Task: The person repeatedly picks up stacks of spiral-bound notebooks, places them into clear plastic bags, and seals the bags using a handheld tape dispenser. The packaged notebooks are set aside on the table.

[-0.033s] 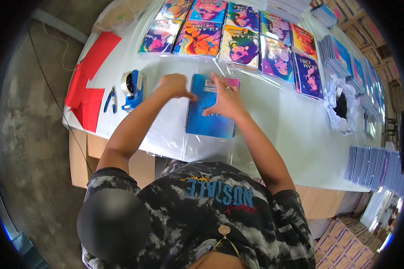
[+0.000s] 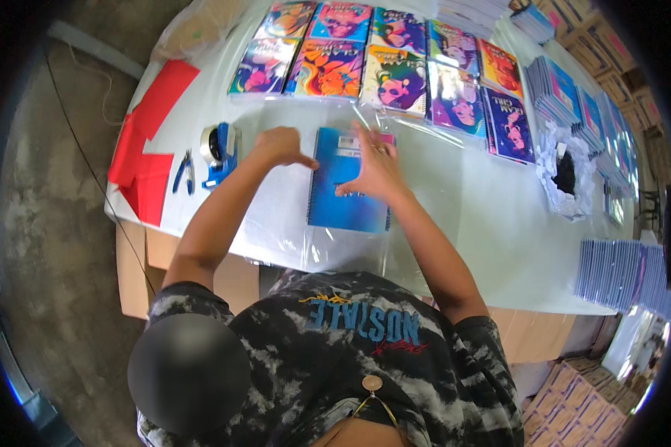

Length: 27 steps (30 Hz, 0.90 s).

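A blue spiral-bound notebook (image 2: pixel 343 205) lies on the white table in front of me, with a pale label near its top. Shiny clear plastic film shows around its near edge. My right hand (image 2: pixel 379 167) rests over the notebook's upper right part, thumb and fingers spread apart. Beside the upper left edge is my left hand (image 2: pixel 279 145), its fingers curled under and its thumb stretched toward the spiral binding. What the curled fingers hold, if anything, is hidden.
A blue tape dispenser (image 2: pixel 220 156), blue-handled pliers (image 2: pixel 184 173) and red sheets (image 2: pixel 150 182) lie to the left. Rows of colourful notebooks (image 2: pixel 395 78) fill the far side. Crumpled white plastic (image 2: pixel 555 186) and notebook stacks (image 2: pixel 611 274) stand at the right.
My left hand has shifted slightly left, away from the notebook's edge. The right hand stays over the notebook, and the whole view has tilted a little.
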Tool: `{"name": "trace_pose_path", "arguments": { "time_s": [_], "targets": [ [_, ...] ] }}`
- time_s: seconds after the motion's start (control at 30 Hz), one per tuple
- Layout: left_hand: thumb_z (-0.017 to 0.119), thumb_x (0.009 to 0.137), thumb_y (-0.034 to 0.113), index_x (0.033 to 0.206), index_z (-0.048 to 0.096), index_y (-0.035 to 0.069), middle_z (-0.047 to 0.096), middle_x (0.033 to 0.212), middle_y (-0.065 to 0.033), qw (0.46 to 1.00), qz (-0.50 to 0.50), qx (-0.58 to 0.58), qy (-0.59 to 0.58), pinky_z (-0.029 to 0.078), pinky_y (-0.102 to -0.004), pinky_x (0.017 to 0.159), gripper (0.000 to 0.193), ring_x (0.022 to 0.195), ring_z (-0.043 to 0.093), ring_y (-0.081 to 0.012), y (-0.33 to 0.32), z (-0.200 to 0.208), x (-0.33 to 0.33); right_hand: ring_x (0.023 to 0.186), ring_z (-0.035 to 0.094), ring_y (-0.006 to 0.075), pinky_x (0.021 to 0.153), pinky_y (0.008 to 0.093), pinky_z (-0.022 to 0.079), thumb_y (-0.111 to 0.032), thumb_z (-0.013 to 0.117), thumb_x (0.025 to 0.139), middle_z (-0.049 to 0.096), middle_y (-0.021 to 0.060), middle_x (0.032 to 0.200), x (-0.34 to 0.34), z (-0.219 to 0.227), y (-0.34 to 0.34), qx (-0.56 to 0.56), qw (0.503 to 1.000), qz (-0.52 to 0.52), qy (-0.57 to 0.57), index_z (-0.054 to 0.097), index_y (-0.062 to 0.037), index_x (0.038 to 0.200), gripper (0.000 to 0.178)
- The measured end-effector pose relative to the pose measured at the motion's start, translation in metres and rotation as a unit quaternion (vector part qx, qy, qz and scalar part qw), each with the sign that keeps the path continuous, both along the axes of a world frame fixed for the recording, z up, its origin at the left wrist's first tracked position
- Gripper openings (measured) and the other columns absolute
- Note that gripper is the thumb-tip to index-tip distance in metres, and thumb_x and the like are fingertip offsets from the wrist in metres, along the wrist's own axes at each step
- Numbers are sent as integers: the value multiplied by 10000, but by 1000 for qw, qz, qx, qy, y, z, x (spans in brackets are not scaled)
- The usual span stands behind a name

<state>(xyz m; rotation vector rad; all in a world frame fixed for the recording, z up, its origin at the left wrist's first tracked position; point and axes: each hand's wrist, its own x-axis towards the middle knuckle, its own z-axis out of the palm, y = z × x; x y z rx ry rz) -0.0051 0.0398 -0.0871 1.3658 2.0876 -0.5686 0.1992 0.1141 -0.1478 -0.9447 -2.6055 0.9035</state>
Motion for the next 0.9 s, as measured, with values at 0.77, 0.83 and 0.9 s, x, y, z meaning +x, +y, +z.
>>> {"name": "trace_pose_path", "arguments": {
  "time_s": [0.77,0.83,0.9],
  "targets": [
    [520,883,159,1293,396,-38,502,1211,-177,576,246,682,-376,376,-337,933,471,1093,477,-235,-66,-14,101,933,545,162,847,289,426,-159,657,819,569,94,1019,27,72,-49,-184,839,-254,444,504,33,1183,439],
    [520,892,108,1236,510,-12,500,1264,-190,565,240,728,-304,379,-364,941,365,1133,477,-293,-69,-12,109,936,546,173,853,301,418,-168,634,840,576,104,1004,23,70,-45,-157,841,-277,437,519,35,1175,409],
    [551,868,91,1193,558,13,505,1273,-164,616,129,766,-133,381,-363,953,334,1159,471,-289,-72,-19,109,937,547,180,853,305,414,-183,613,859,574,118,1015,20,63,-43,-111,843,-303,430,526,34,1189,405]
  ]
}}
